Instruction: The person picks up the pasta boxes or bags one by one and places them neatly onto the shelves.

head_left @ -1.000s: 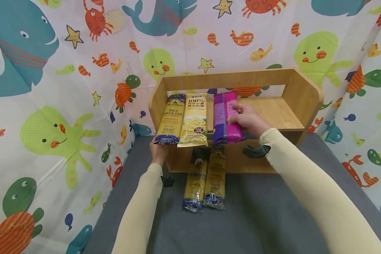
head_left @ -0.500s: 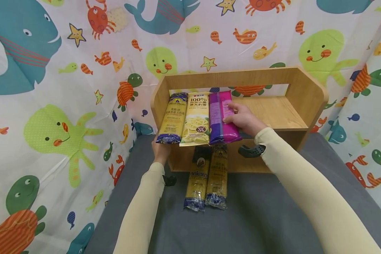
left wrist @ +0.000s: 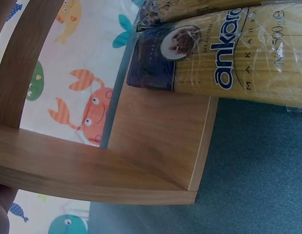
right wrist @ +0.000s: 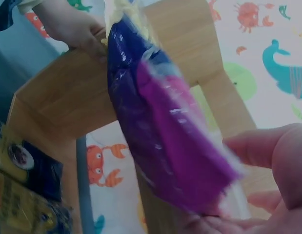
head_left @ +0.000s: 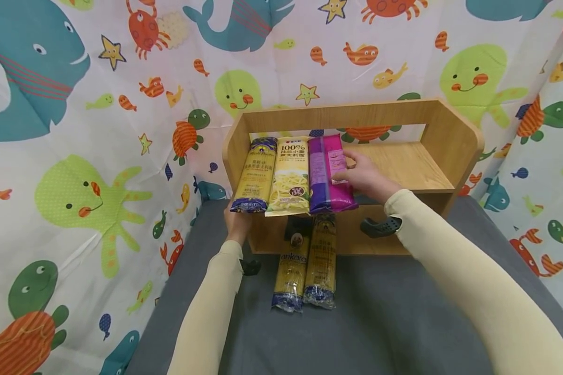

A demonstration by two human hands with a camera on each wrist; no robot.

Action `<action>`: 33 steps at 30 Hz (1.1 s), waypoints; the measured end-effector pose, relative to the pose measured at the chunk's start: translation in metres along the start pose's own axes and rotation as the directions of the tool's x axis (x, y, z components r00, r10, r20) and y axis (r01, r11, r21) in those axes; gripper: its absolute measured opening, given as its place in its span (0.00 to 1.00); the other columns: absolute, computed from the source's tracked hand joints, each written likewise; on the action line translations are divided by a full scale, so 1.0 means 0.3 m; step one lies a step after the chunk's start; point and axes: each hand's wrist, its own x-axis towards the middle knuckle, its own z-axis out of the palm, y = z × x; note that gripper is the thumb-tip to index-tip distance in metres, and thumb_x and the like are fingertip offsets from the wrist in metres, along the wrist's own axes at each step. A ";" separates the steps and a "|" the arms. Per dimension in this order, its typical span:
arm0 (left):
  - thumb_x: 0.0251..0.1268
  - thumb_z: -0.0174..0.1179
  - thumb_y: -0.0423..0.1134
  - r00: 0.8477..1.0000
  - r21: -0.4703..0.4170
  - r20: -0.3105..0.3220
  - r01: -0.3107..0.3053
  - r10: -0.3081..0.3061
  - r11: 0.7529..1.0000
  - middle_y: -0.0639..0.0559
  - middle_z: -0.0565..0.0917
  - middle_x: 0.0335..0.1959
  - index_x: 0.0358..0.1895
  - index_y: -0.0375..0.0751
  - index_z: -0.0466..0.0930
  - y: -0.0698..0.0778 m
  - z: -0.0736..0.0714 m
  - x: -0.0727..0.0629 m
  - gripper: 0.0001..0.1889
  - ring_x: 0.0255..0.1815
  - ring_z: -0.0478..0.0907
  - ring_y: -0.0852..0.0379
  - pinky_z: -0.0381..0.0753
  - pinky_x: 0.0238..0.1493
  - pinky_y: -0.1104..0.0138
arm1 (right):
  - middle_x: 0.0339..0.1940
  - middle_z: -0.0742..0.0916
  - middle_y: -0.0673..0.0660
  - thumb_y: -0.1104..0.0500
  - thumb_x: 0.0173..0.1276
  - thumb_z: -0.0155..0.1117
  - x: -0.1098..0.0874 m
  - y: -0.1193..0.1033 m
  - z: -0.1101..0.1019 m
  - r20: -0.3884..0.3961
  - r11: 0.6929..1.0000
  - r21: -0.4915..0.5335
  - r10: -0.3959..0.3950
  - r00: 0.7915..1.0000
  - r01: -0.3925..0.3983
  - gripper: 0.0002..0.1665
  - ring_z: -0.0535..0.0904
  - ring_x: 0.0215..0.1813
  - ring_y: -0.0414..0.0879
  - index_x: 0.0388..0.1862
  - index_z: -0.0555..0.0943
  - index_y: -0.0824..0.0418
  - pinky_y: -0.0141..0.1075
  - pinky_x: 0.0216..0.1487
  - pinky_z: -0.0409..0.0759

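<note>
Three pasta packets lie side by side on the upper board of a wooden shelf (head_left: 338, 117): a gold-and-blue spaghetti packet (head_left: 255, 174), a cream noodle packet (head_left: 288, 177) and a purple-pink packet (head_left: 326, 174). My right hand (head_left: 368, 177) is at the purple packet's right edge. In the right wrist view its thumb stands away from the wrapper, while the other fingers (right wrist: 214, 225) are right at the packet's end. My left hand (head_left: 237, 224) grips the shelf's left side panel, its fingertips partly hidden; the right wrist view shows that hand (right wrist: 75, 31) at the panel's edge.
Under the upper board, an "ankara" pasta packet (head_left: 291, 271) and another gold pasta packet (head_left: 320, 260) lie partly in the lower compartment and stick out onto the grey tabletop (head_left: 356, 323). A sea-animal curtain (head_left: 159, 130) surrounds the back and sides.
The purple packet has shifted left against the cream noodle packet. Since then my right hand has loosened and drawn slightly right. My left hand keeps its place on the shelf.
</note>
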 end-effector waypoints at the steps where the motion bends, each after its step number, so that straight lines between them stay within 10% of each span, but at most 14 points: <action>1: 0.77 0.53 0.50 1.000 0.006 -0.001 -0.006 0.006 1.000 0.43 0.85 0.58 0.71 0.50 0.73 0.001 -0.001 -0.001 0.23 0.42 0.77 0.49 0.74 0.41 0.61 | 0.71 0.71 0.74 0.60 0.75 0.62 -0.012 -0.002 -0.008 -0.001 1.000 -0.012 -0.003 1.000 0.003 0.51 0.82 0.52 0.54 0.86 0.43 0.55 0.43 0.48 0.87; 19: 0.76 0.55 0.51 1.000 -0.053 0.025 0.009 -0.008 0.999 0.43 0.83 0.62 0.72 0.51 0.71 -0.001 -0.005 0.001 0.25 0.48 0.76 0.49 0.74 0.46 0.59 | 0.65 0.78 0.76 0.56 0.77 0.60 -0.247 0.241 -0.112 -0.046 0.986 -0.113 -0.131 0.990 0.125 0.40 0.85 0.40 0.33 0.80 0.57 0.65 0.39 0.43 0.88; 33: 0.75 0.56 0.51 1.000 -0.063 0.011 0.001 -0.001 0.998 0.41 0.85 0.58 0.70 0.48 0.74 0.004 -0.007 -0.003 0.25 0.43 0.76 0.50 0.73 0.41 0.62 | 0.64 0.79 0.77 0.56 0.76 0.61 -0.246 0.575 0.024 0.003 0.999 -0.017 0.046 0.999 -0.046 0.39 0.86 0.42 0.44 0.77 0.58 0.71 0.47 0.43 0.87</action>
